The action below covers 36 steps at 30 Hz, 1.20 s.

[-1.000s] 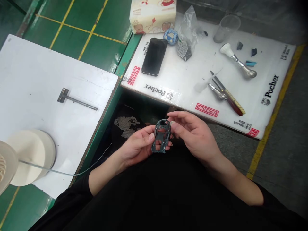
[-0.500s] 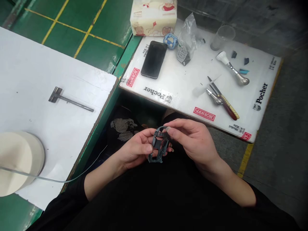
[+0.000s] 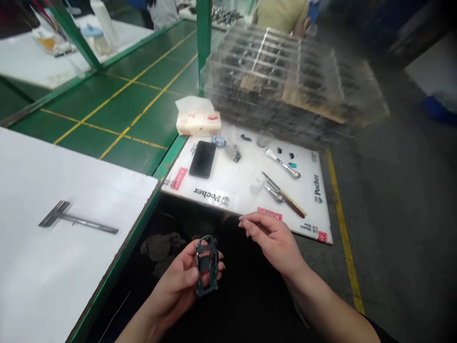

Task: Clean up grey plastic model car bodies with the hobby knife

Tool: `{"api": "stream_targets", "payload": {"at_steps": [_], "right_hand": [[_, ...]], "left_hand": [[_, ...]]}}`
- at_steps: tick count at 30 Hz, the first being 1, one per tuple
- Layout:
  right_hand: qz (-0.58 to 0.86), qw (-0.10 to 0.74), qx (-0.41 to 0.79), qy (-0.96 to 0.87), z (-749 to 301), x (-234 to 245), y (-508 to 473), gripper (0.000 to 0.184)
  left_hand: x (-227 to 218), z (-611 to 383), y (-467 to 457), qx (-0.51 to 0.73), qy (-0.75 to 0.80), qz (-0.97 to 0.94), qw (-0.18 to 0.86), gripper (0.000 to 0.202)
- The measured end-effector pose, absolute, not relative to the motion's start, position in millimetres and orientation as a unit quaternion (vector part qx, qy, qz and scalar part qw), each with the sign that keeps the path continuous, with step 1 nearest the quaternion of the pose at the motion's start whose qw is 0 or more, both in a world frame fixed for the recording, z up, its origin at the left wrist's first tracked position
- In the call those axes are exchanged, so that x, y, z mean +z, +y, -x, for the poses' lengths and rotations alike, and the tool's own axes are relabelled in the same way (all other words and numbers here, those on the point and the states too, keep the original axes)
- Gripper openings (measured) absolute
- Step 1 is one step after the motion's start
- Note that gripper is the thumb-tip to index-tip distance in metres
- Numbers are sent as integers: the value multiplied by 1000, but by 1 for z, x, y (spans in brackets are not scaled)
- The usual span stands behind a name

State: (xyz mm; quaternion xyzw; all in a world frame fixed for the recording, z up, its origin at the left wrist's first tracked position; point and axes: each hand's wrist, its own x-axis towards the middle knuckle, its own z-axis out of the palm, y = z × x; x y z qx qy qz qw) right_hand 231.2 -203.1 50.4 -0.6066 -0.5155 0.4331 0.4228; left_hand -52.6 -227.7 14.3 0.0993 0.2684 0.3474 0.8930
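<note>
My left hand (image 3: pixel 180 281) grips a small dark grey-blue model car frame (image 3: pixel 206 266) upright over my lap, thumb on its face. My right hand (image 3: pixel 271 240) has come off the frame and hovers just right of it, near the front edge of the white Pocher board (image 3: pixel 228 190). Its fingers are loosely curled together and nothing shows in them.
On the Pocher board lie a black phone (image 3: pixel 203 159), pliers with a red handle (image 3: pixel 283 193), a white-handled tool (image 3: pixel 283 163) and small parts. A tissue pack (image 3: pixel 198 123) and clear compartment trays (image 3: pixel 289 81) stand behind. A metal T-shaped tool (image 3: pixel 76 219) lies on the white sheet at left.
The view has tilted up, showing the trays and far benches. My right hand has let go of the frame and moved right and up; my left hand keeps holding it.
</note>
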Motion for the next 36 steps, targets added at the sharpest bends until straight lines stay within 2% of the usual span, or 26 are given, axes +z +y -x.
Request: {"api": "stream_targets", "payload": {"at_steps": [5, 9, 15, 19, 29, 34, 36], "right_hand": [[725, 447, 231, -471, -282, 42, -188, 48], [771, 394, 126, -485, -313, 30, -178, 46], [788, 270, 100, -544, -327, 12, -169, 28], [778, 257, 108, -564, -330, 10, -165, 25], [722, 433, 139, -522, -352, 45, -103, 46], [620, 612, 201, -448, -331, 32, -65, 47], [596, 647, 219, -423, -322, 26, -61, 43]], "left_hand": [[9, 61, -220, 379, 297, -98, 871, 58], [12, 64, -219, 390, 299, -96, 865, 59], [0, 69, -226, 410, 307, -101, 853, 64], [-8, 72, -226, 409, 325, -100, 847, 72], [-4, 45, -168, 422, 335, -125, 833, 59], [3, 18, -131, 412, 366, -148, 821, 56], [4, 9, -122, 413, 380, -149, 814, 56]]}}
